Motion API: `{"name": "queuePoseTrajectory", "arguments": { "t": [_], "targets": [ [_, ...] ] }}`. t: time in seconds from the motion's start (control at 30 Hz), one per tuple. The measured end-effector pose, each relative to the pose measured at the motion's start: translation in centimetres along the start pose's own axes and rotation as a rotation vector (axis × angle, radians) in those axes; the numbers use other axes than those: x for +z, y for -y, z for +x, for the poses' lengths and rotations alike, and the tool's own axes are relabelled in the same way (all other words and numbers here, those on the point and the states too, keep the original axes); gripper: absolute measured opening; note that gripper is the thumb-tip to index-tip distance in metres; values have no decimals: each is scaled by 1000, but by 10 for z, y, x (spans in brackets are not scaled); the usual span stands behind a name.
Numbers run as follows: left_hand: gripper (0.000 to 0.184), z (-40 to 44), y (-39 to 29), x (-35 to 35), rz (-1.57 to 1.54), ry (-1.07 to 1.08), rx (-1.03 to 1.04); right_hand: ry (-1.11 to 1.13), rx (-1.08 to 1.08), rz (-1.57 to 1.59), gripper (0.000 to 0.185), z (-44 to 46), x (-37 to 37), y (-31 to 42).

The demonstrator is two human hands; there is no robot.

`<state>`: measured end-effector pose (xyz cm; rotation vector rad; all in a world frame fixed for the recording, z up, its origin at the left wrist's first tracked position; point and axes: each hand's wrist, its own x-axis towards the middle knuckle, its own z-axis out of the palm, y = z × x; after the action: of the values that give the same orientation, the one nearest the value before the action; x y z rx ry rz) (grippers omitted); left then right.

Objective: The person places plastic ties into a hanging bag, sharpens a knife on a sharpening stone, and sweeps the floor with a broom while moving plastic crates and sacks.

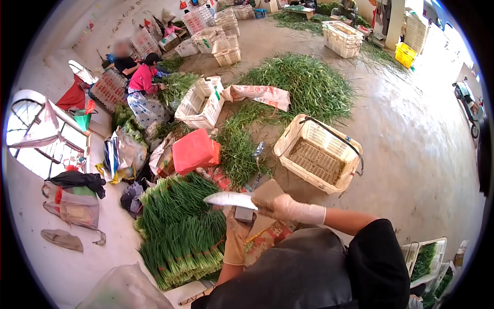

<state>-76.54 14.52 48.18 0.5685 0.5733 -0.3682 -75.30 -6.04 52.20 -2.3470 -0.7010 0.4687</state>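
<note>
Gloved in pale rubber, my right hand (289, 208) is closed at the handle end of a broad-bladed knife (231, 200). The blade points left, and the handle is mostly hidden. A brown, flat piece (268, 194) shows at my right fingers; I cannot tell what it is. My left hand (235, 239), also gloved, grips a grey block (244, 214) that looks like a sharpening stone. The blade lies just above the block; whether they touch is unclear. Left of my hands are tied bundles of long green stalks (180, 226) with pale ends.
A cream plastic crate (319, 154) with a black strap stands ahead. Loose greens (303, 85) are heaped beyond it. A red bundle (193, 151) and a white crate (200, 103) are ahead left. A person in a pink top (143, 80) handles greens near the wall.
</note>
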Motion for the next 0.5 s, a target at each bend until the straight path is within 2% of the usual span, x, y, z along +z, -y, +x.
{"name": "queuePoseTrajectory", "arguments": {
  "t": [0.07,0.1,0.2,0.23,0.27,0.33,0.37,0.4,0.47,0.5],
  "targets": [
    [35,5,-5,3,-28,63,-28,-5,-307,49,49,-11,15,-1],
    [35,5,-7,-1,-27,54,-32,-2,-305,58,49,-10,13,0],
    [37,10,-10,-11,6,20,-31,-56,-59,57,44,-1,-6,3],
    [37,8,-8,-6,30,-57,-16,-50,-40,25,43,2,0,2],
    [38,4,-7,3,-95,-72,-24,-285,-320,-74,43,11,44,-25],
    [40,14,-13,-10,92,206,5,-354,-522,-44,42,-8,36,-10],
    [42,15,-7,-18,-16,60,14,-308,-447,-60,42,1,47,-25],
    [43,16,-16,-15,-342,509,-225,-261,-371,-79,43,8,49,-31],
    [42,8,-1,-11,41,-60,37,-268,-388,-57,44,3,61,-37],
    [41,7,-2,0,-93,-130,23,-286,-412,-39,45,2,60,-35]
  ]
}}
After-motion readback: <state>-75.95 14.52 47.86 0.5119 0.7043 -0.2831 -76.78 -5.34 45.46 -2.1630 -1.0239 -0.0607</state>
